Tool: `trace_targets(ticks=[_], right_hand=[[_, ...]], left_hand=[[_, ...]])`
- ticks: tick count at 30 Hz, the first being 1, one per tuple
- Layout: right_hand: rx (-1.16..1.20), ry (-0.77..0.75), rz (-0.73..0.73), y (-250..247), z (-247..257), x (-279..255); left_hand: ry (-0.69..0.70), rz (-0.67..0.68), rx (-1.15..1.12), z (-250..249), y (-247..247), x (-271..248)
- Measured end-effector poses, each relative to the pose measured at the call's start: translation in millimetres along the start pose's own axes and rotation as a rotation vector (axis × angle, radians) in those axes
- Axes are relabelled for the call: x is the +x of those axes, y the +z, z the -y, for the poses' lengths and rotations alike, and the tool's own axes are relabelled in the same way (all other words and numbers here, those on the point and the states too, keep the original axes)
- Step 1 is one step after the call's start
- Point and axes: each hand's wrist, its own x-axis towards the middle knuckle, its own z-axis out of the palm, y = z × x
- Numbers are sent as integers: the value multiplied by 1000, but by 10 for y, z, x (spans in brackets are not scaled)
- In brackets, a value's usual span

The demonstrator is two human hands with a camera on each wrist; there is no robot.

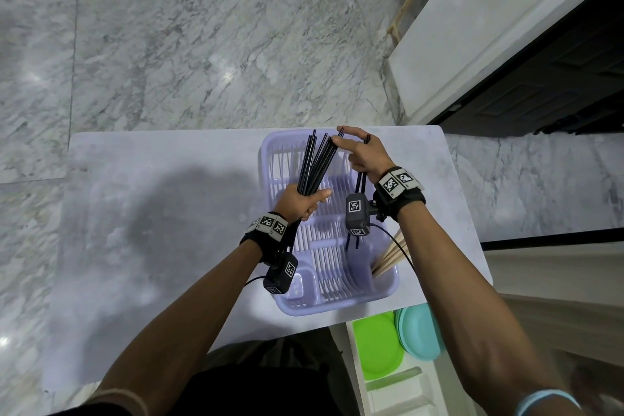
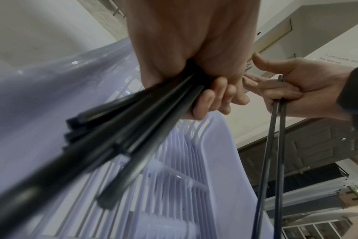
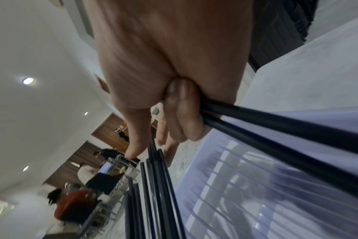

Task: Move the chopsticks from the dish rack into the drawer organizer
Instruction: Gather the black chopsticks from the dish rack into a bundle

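Note:
My left hand [image 1: 304, 204] grips a fanned bundle of several black chopsticks [image 1: 317, 162] above the lilac dish rack [image 1: 324, 309]; the left wrist view shows its fingers [image 2: 210, 97] curled round the bundle [image 2: 133, 137]. Over the rack's far right, my right hand [image 1: 363, 154] holds two more black chopsticks [image 1: 360, 182] in its curled lower fingers [image 3: 180, 113]. Its thumb and forefinger stretch out to the bundle's tips [image 3: 157, 186]. Pale wooden chopsticks [image 1: 388, 257] lean in the rack's near right corner.
The rack stands on a white table [image 1: 169, 213]. Below its near right edge an open drawer holds a white organizer [image 1: 395, 382], a green plate [image 1: 378, 344] and stacked teal plates [image 1: 420, 331]. A dark doorway lies to the far right.

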Motion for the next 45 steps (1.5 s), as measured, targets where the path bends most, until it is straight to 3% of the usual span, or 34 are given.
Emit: trace_targets(ticks=[7,18,33,45], right_hand=[[-127,40,-91,123,-81,100],[10,-8,-27,22,-124,76],[60,-27,-86,19,-126,71],[-24,39,-61,-40,-88,38]], left_hand=[[19,-9,25,8,24,11],[30,0,19,-17,51,32],[46,26,30,-19,8,20],[47,2,12,25,19,27]])
